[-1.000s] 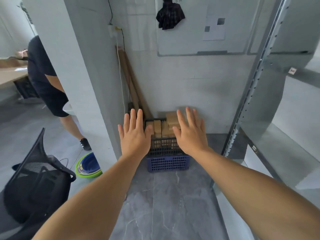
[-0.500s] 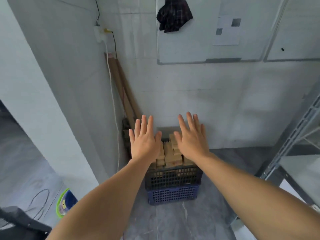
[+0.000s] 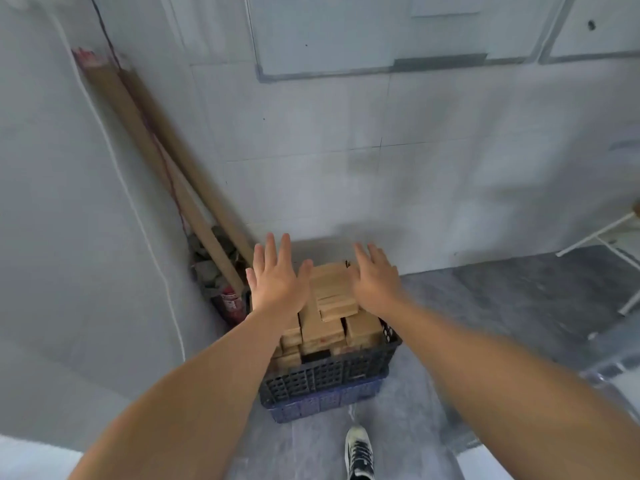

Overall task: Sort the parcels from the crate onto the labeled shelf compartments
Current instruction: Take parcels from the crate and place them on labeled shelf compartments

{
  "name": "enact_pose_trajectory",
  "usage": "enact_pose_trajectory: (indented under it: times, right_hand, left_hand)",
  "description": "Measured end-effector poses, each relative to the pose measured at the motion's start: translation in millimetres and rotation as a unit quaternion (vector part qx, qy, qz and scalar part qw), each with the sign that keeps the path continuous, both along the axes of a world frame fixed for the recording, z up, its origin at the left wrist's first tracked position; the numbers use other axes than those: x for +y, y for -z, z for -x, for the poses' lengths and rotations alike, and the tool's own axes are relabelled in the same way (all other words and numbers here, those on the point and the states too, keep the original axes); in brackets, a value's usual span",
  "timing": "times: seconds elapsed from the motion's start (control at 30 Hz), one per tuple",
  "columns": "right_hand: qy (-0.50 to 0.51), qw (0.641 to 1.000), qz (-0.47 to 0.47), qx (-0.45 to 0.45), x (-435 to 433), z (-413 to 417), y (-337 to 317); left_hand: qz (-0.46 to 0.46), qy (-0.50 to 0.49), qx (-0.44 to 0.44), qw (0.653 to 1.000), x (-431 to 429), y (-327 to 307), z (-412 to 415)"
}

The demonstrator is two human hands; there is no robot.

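As the head camera looks down, left hand (image 3: 277, 282): it is flat and wide, with straight, spread fingers. It holds nothing. It is over the left side of the pile.
Right hand (image 3: 375, 282): it is flat too, with straight fingers, and it holds nothing. It is over the right side of the pile.
Touching or not: I cannot tell if either hand touches a box.
Parcels (image 3: 332, 289): brown boxes, piled high in the crate. The top ones stick up over the rim. The top box shows between the two hands.
Crate (image 3: 325, 375): black, with little holes in its walls. It sits in a blue crate (image 3: 322, 405), close to the back wall (image 3: 381, 168).
Floor (image 3: 519, 306): grey stone. Both crates stand on it.
Shoe (image 3: 359, 452): black and white, on the floor just in front of the crates.
Tubes (image 3: 149, 157): two long brown ones lean in the corner, left of the crates.
Cord (image 3: 138, 220): white, running down the left wall.
Red can (image 3: 228, 303): it is at the foot of the tubes, just beside the black crate.
Board (image 3: 346, 29): white with a grey edge, high on the back wall.
White bars (image 3: 595, 237): thin, at the right edge, well apart from the crates.
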State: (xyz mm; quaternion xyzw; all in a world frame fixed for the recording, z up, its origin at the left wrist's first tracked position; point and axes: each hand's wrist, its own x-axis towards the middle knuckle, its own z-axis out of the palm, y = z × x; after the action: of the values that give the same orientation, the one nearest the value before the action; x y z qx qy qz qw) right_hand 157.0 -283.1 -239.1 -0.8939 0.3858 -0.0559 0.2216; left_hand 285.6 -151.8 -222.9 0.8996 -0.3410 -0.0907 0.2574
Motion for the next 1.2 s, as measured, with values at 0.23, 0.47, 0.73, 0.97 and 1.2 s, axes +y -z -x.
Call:
enact_pose_trajectory:
  times: [0.23,0.47,0.73,0.97,1.2]
  right_hand:
    - [-0.014,0.992,-0.116,0.040,-85,-64,58]
    - [0.052,0.964,-0.260,0.033,-123,-95,112]
    - [0.170,0.920,-0.349,0.051,-152,-123,168]
    - [0.242,0.902,-0.355,0.039,-155,-142,204]
    - [0.275,0.890,-0.362,0.031,-157,-156,226]
  left_hand:
    - [-0.046,-0.074,0.114,0.990,-84,59,-41]
    - [-0.045,-0.123,0.248,0.960,-132,129,-73]
    - [-0.021,-0.224,0.423,0.878,-174,208,-99]
    - [-0.004,-0.240,0.498,0.833,-191,259,-113]
    - [0.027,-0.250,0.572,0.781,-199,273,-122]
